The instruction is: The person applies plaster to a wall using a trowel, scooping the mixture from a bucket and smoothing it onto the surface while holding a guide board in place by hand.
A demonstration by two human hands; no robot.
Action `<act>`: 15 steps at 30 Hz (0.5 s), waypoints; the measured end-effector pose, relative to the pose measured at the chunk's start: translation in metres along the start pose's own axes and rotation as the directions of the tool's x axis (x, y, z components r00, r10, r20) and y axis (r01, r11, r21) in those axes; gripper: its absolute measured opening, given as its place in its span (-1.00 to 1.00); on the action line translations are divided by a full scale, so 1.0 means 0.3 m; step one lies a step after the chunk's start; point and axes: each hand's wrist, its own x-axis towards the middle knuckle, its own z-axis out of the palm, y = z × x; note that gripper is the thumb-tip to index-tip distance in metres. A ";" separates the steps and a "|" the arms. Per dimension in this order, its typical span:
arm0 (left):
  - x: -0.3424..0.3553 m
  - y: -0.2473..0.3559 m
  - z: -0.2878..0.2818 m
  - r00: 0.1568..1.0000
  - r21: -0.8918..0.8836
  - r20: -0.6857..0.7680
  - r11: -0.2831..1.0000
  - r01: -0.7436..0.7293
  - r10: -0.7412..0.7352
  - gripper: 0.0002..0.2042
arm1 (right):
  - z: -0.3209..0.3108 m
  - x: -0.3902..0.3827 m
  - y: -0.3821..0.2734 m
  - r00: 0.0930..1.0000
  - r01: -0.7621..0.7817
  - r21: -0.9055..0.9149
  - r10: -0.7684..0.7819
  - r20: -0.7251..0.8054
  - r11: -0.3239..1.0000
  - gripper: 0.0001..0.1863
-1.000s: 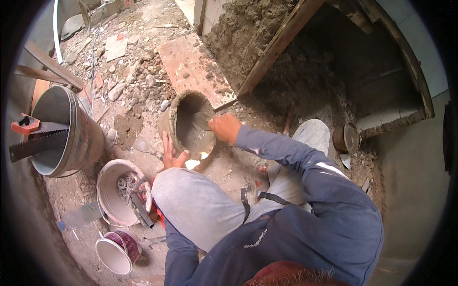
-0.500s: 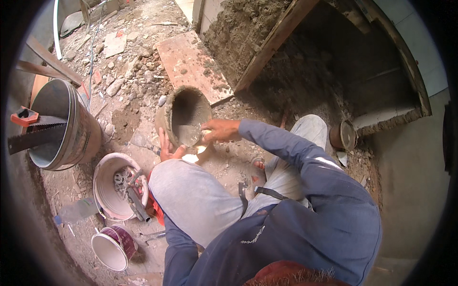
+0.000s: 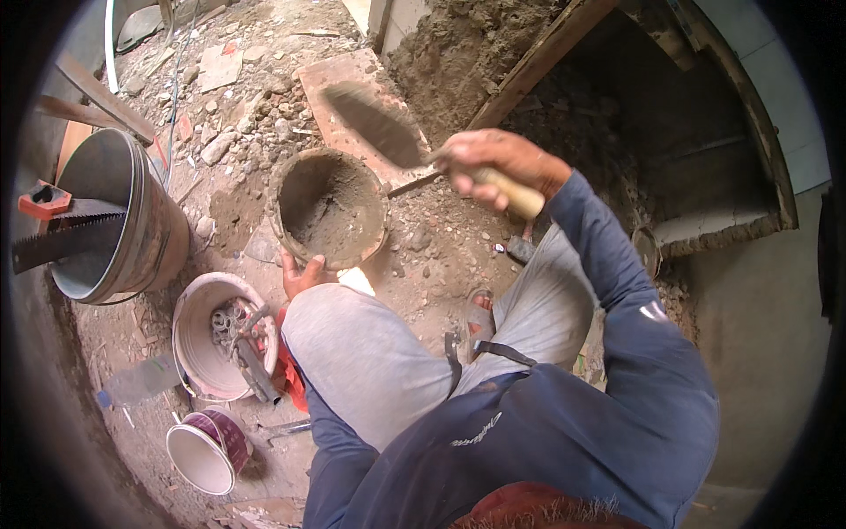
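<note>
My right hand (image 3: 502,167) grips the wooden handle of a trowel (image 3: 379,123), raised over a mortar-spattered board (image 3: 339,97) in front of me; the blade is somewhat blurred. My left hand (image 3: 301,273) is at the lower left edge of a mortar-crusted bucket (image 3: 330,207), gripping it beside my raised knee. Grey wet mortar lines the bottom and sides of this bucket, which now shows its inside to the camera.
At left stand a tall bucket (image 3: 167,247) with saws, a white bucket (image 3: 194,344) of pipe fittings and a small pail (image 3: 198,454), near a plastic bottle (image 3: 145,383). Rubble (image 3: 225,145) covers the ground ahead. A wood-framed recess (image 3: 723,132) is at right.
My right hand has lifted the trowel out of the bucket, up and to the right, with the blade now over the board. The bucket has turned more upright in my left hand.
</note>
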 end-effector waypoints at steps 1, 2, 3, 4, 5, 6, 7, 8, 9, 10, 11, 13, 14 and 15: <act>0.000 -0.008 0.000 1.000 0.020 0.012 1.000 0.006 -0.006 -0.30 | -0.083 -0.008 0.001 0.998 -0.004 0.041 0.006 -0.055 0.999 -0.68; 0.000 -0.011 -0.005 1.000 0.042 0.016 0.999 0.005 -0.006 -0.30 | -0.150 -0.006 -0.030 0.958 -0.009 -0.180 -0.043 -0.283 0.984 -0.69; -0.007 -0.004 -0.021 1.000 0.045 0.027 0.999 0.002 -0.004 -0.31 | -0.194 -0.004 -0.048 0.871 -0.058 -0.387 -0.143 -0.471 0.920 -0.70; -0.010 -0.006 -0.028 0.999 0.029 0.039 1.000 0.002 -0.003 -0.31 | -0.172 -0.048 -0.103 0.782 0.040 -0.458 -0.313 -0.539 0.888 -0.71; 0.003 -0.001 -0.029 0.999 0.021 0.048 1.000 -0.022 0.021 -0.31 | -0.138 -0.079 -0.195 0.668 0.146 -0.539 -0.484 -0.565 0.830 -0.71; 0.006 0.006 -0.003 0.999 0.009 0.043 1.000 -0.018 0.018 -0.31 | -0.101 -0.126 -0.277 0.658 0.234 -0.620 -0.591 -0.465 0.749 -0.68; 0.002 0.035 0.034 0.999 0.008 0.044 1.000 -0.001 0.001 -0.31 | -0.063 -0.174 -0.334 0.633 0.317 -0.677 -0.680 -0.371 0.665 -0.66; 0.008 0.050 0.027 0.999 0.038 0.045 0.999 -0.003 0.002 -0.31 | -0.028 -0.172 -0.382 0.647 0.327 -0.720 -0.700 -0.302 0.613 -0.60; -0.004 0.064 0.014 0.999 0.075 0.039 0.997 0.007 -0.010 -0.31 | -0.021 -0.139 -0.364 0.715 0.266 -0.699 -0.622 -0.320 0.664 -0.59; 0.016 0.046 -0.027 0.999 0.120 0.045 0.993 -0.006 0.001 -0.31 | -0.020 -0.107 -0.349 0.768 0.199 -0.692 -0.549 -0.330 0.694 -0.58; 0.031 0.027 -0.041 0.999 0.159 0.050 0.987 -0.014 0.006 -0.30 | -0.031 -0.074 -0.320 0.815 0.121 -0.685 -0.466 -0.345 0.719 -0.57; 0.029 -0.014 0.004 0.994 0.007 0.090 0.998 -0.069 0.068 -0.29 | -0.130 0.028 -0.166 0.901 -0.056 -0.676 -0.254 -0.351 0.734 -0.58; 0.019 -0.023 -0.001 0.996 0.014 0.069 0.998 -0.058 0.057 -0.29 | -0.196 0.100 -0.087 0.922 -0.172 -0.682 -0.128 -0.366 0.711 -0.59; 0.006 -0.032 -0.011 0.998 0.021 0.046 0.999 -0.043 0.042 -0.29 | -0.258 0.153 -0.026 0.922 -0.287 -0.681 0.003 -0.386 0.674 -0.60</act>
